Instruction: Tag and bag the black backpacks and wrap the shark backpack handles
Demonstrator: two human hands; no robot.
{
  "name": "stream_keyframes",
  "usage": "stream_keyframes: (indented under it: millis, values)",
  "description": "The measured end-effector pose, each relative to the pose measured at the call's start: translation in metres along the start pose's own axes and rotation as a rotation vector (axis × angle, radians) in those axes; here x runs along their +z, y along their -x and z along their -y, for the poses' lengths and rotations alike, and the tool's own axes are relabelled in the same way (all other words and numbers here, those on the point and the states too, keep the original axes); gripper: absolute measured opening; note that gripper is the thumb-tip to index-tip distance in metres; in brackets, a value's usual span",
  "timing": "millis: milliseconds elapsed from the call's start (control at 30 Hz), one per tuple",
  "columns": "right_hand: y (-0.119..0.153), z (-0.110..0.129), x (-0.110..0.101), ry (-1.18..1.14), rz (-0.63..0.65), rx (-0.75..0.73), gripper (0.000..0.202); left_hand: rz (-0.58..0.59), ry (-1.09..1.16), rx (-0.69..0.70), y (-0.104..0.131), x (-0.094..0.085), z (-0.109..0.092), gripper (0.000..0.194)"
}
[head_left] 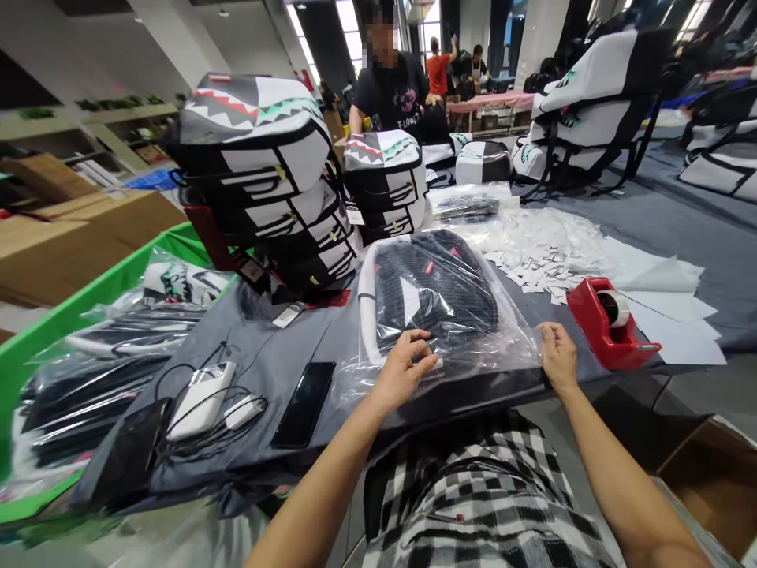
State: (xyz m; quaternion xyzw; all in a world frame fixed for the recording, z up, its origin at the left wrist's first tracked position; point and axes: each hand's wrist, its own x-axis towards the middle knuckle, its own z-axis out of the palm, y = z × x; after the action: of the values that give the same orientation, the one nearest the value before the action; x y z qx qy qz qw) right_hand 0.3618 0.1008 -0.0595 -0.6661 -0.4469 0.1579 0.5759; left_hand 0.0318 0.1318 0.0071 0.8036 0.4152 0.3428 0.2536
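Note:
A backpack (446, 296), black and white, lies flat inside a clear plastic bag (514, 339) on the grey-covered table in front of me. My left hand (407, 364) rests on the near edge of the bag, with its thumb and curved fingers apart. At the bag's near right corner, my right hand (557, 355) has its fingertips pinched together on the plastic. Just right of that hand stands a red tape dispenser (609, 327) with a roll of tape in it.
Stacked backpacks (260, 181) rise at the back left. A black phone (303, 404) and a white power bank (201, 401) with cables lie left. Bagged backpacks (112, 394) fill a green-lined container. White paper pieces (547, 268) are heaped right. A person (393, 95) stands across the table.

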Motion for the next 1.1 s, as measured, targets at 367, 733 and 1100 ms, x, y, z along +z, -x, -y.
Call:
stream_keyframes:
  millis: [367,733,1100]
  values:
    - [0.003,0.006,-0.037,-0.313,0.04,0.001,0.045,-0.302,-0.508,0.535,0.071,0.014,-0.034,0.012]
    - [0.028,0.005,-0.026,-0.082,-0.148,-0.089,0.043,-0.324,-0.473,0.534,0.074,0.023,-0.03,0.012]
    - [-0.008,-0.026,-0.014,0.448,-0.322,-0.182,0.042,0.063,-0.008,-0.099,0.003,0.001,-0.025,0.032]
